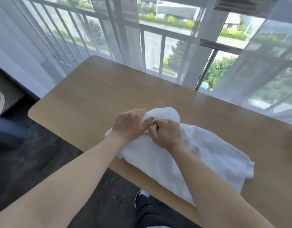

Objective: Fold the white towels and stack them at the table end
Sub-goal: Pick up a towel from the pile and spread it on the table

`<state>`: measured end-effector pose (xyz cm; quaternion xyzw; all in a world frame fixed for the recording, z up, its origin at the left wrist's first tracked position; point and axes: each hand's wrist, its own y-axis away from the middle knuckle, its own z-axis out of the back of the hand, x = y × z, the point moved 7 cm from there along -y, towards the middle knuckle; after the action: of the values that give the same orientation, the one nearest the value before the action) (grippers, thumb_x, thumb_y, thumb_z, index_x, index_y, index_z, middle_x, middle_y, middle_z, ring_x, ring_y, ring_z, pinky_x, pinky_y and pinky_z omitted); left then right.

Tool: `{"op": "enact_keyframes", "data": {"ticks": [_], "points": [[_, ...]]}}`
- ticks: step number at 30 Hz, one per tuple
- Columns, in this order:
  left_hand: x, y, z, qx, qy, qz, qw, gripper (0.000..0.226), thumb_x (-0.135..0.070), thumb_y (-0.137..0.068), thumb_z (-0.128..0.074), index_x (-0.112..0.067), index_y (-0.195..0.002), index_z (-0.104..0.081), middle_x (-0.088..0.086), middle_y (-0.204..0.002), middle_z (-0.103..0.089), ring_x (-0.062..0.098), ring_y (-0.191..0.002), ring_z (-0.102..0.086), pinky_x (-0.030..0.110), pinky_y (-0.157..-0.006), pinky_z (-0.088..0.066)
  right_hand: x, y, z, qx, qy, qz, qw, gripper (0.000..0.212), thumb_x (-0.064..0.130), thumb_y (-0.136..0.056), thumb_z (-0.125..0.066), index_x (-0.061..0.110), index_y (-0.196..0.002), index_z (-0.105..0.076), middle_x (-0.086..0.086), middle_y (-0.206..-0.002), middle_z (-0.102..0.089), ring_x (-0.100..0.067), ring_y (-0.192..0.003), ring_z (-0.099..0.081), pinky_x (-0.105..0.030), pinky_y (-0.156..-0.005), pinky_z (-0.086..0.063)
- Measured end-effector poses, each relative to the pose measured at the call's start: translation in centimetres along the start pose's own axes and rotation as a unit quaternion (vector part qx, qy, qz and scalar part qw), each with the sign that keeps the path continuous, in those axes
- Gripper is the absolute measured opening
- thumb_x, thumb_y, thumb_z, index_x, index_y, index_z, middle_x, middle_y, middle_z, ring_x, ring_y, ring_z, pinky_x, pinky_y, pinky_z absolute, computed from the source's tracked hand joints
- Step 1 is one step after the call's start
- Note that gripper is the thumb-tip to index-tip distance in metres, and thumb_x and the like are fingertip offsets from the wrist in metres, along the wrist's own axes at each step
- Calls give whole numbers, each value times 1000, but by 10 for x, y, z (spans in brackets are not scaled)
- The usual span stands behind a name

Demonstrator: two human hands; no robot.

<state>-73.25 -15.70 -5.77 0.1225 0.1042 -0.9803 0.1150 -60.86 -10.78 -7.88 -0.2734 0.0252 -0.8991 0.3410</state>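
Note:
A white towel (207, 155) lies rumpled on the wooden table (92, 89), stretching from the table's middle toward the near right edge. Its far end is bunched into a rounded lump. My left hand (130, 124) grips that lump from the left, fingers curled into the cloth. My right hand (166, 134) sits just beside it, fingers curled and pinching the same bunched fabric. The two hands touch each other over the towel. Whether more than one towel is in the heap cannot be told.
The table's rounded far-left end (96, 58) lies beyond the towel. A sheer curtain (265, 71) and a railed window run along the table's far side. Dark floor (35, 162) is at the left, and my dark shoe (142, 198) shows below the near edge.

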Motion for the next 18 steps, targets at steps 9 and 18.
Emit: {"op": "enact_keyframes", "data": {"ticks": [9,18], "points": [[94,-37,-71,188,259,215,923,63,-79,-70,-63,-19,-85,-47,-10,-74,-47,3,-58,-43,22,-55,-36,-18,-36,-63,2,-44,0,999,31,32,-84,-44,12,-62,-52,-1,-57,-53,-26,-56,-50,-35,-55,-39],[99,-33,-134,472,520,361,613,68,-84,-81,-52,-34,-122,-72,3,-127,-70,23,-116,-68,33,-85,-59,-36,-35,-62,-31,-122,-68,990,27,42,-83,-56,15,-81,-56,7,-77,-52,-20,-73,-48,-34,-76,-40]]}}
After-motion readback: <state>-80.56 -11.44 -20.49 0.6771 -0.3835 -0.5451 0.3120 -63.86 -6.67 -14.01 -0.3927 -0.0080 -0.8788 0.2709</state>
